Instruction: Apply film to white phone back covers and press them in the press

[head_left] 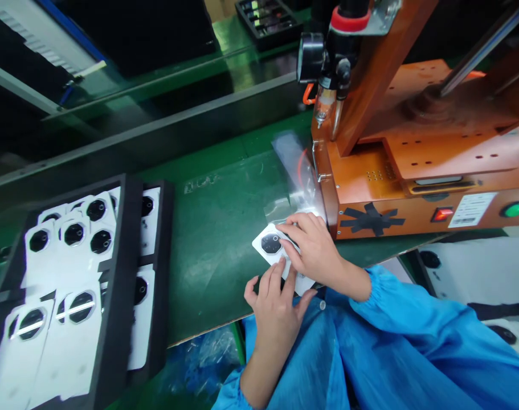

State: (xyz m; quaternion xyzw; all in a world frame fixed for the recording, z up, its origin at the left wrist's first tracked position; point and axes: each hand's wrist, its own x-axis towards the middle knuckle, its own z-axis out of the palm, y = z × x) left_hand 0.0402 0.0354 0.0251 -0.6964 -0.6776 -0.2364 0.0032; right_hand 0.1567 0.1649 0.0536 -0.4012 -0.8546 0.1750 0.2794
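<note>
- A white panel (270, 244) with a black octagonal disc near its upper end is held at the front edge of a green mat (220, 245), close to the orange machine (413, 219)
- The lower part of the panel is gripped by the left hand (274, 299) – its fingertips are laid on the face, and its thumb is set near the lower edge
- The right hand (313, 247) is placed over the panel's right side, its thumb and forefinger brought near each other beside the black disc; whether anything is pinched between them cannot be told
- Both forearms are covered by blue sleeves (404, 296), gathered at the wrists
- Strips of clear film (291, 162) are spread on the mat beyond the hands, against the machine's left side
- The machine's front is fitted with a red switch (442, 214), a white label (473, 209) and a green button (513, 209); a star of black tape (372, 220) is stuck at its left end
- On the left, similar panels (66, 256) are stacked, overlapping, in a black tray (129, 250); more are seen in a second tray (167, 228) just beside it
- At the lower right, larger white pieces (477, 267) are partly shown – cut off by the picture's edge
</note>
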